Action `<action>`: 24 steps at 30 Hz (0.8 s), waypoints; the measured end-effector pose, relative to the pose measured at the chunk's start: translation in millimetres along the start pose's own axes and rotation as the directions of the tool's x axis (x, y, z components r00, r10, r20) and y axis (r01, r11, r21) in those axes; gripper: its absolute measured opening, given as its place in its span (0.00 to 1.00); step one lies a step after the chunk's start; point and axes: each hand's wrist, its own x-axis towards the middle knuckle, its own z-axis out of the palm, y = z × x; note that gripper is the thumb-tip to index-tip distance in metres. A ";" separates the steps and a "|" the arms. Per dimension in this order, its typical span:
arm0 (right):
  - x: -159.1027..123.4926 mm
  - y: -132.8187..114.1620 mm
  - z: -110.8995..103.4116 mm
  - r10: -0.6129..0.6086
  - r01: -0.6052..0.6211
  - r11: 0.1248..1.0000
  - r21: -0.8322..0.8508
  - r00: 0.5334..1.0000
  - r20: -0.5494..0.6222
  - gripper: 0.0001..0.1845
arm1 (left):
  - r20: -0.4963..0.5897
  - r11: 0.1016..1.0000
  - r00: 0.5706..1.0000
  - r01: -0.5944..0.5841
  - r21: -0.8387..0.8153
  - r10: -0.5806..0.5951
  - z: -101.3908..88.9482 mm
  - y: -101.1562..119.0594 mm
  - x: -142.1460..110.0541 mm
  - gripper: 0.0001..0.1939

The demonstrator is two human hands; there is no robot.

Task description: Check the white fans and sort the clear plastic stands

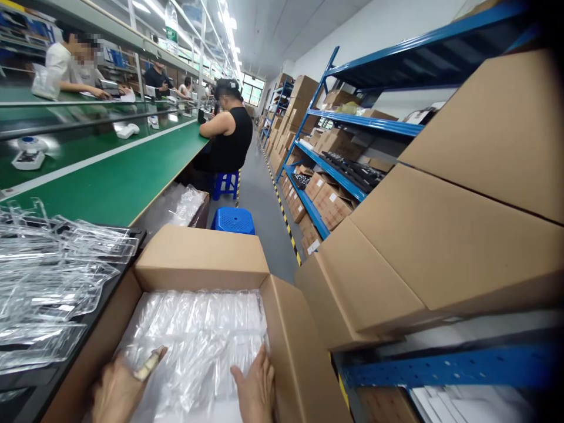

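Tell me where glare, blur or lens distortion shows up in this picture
All in the head view: glare streaks the clear plastic pieces and the plastic bags in the carton; strip lights look blown out; the left hand seems slightly blurred; the blue shelving slants, probably wide-angle stretch; the right edge darkens to black.

Clear plastic packets [200, 311], glossy and wrinkled, fill an open brown cardboard box [202, 249], lined side by side along its far edge and lying in looser disarray toward its near edge, far and right flaps spread open.
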 end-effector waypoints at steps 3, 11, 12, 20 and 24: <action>1.3 -14.5 6.6 0.057 -0.058 0.998 -0.006 0.997 -0.059 0.30 | -0.040 0.995 0.996 -0.077 0.069 0.080 4.4 7.6 -2.4 0.54; -20.3 -53.1 4.0 -0.028 0.026 1.000 0.016 0.994 0.109 0.34 | -0.084 0.984 0.982 -0.172 -0.037 0.168 12.6 12.8 -4.8 0.55; -21.7 -53.9 1.5 -0.029 0.027 0.999 0.019 0.995 0.099 0.33 | -0.088 0.985 0.984 -0.160 -0.068 0.154 11.6 12.5 -3.7 0.55; -17.1 -69.0 -11.0 0.172 -0.203 0.959 0.196 0.971 0.166 0.31 | 0.102 0.965 0.990 -0.065 -0.254 0.094 10.3 22.7 -0.6 0.60; -25.8 -96.1 4.8 0.092 -0.145 0.957 0.250 0.973 0.213 0.30 | 0.168 0.959 0.976 -0.088 -0.269 0.137 16.8 29.4 -7.5 0.54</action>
